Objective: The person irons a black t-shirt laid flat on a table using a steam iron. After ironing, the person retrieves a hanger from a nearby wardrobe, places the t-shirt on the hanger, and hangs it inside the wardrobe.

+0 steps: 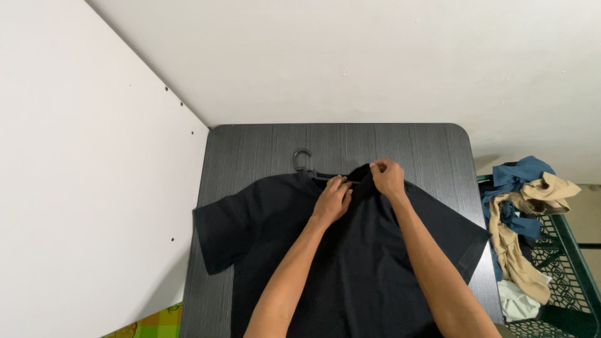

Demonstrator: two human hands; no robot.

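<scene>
Two forearms reach up over a black T-shirt [350, 263] spread flat on the dark grey bench [263, 141]. At the shirt's collar, the left hand [333, 199] presses its fingers closed on the neckline fabric, and the right hand [388, 177] just beside it pinches the raised collar in a tight grip. A black hanger [305, 164] pokes out beyond the collar, hook resting on the bench. Right of the shirt, a green basket [573, 275] holds blue and tan clothes [523, 213].
</scene>
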